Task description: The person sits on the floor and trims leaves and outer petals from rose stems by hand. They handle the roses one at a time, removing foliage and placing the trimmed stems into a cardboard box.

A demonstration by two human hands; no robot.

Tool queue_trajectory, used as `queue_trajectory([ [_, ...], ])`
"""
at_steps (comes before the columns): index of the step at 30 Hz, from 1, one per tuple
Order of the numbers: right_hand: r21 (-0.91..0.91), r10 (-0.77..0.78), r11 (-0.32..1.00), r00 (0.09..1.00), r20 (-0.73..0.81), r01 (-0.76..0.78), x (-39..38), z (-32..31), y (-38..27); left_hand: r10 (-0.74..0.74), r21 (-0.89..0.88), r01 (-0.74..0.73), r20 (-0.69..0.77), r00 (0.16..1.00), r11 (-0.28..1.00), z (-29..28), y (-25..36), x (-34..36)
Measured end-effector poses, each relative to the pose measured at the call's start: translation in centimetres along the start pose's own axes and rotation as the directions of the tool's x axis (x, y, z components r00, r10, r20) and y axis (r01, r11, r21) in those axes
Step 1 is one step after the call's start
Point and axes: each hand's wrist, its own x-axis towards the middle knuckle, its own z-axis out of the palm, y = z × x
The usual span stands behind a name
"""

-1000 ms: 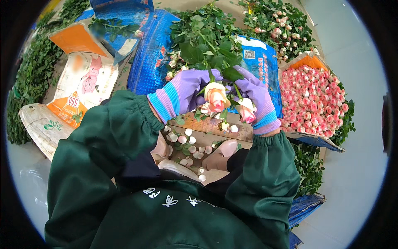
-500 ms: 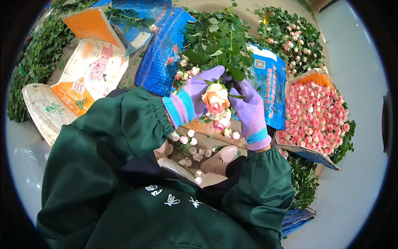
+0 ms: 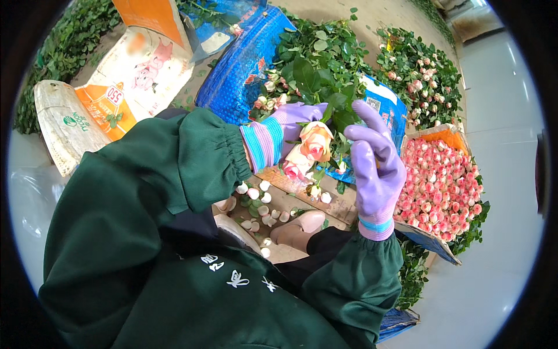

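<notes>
My left hand point(image 3: 286, 123), in a purple glove with a striped cuff, is closed round the stems of a few roses. A peach-coloured rose point(image 3: 315, 141) faces me beside the fingers, with a pink-and-cream rose point(image 3: 297, 165) just below it. Their green leaves point(image 3: 318, 81) reach away beyond the hand, and the stems inside the grip are hidden. To the right of these blooms, my right hand point(image 3: 378, 166), gloved alike, is raised with fingers apart and nothing visible in it.
A box packed with pink roses point(image 3: 439, 186) stands at the right. More roses point(image 3: 421, 81) lie at the far right. Ahead is a blue woven wrap point(image 3: 238, 64); orange-and-white cardboard point(image 3: 136, 75) lies left. Fallen petals point(image 3: 264, 209) scatter the floor by my shoes.
My right hand has come off the roses and moved right and downward, its fingers spreading. My left hand keeps its hold. The whole view has shifted a little.
</notes>
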Motion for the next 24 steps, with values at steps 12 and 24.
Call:
queue_trajectory([
  [12,-0.242,-0.263,0.916,0.934,0.244,0.321,1.0,0.6,0.3,-0.001,-0.09,0.012,0.118,0.993,0.996,1.3,0.5,-2.0],
  [24,0.174,0.175,0.968,0.984,0.041,-0.18,0.0,0.2,0.2,0.056,0.466,-0.101,0.108,0.993,0.879,-0.9,1.4,-1.0],
])
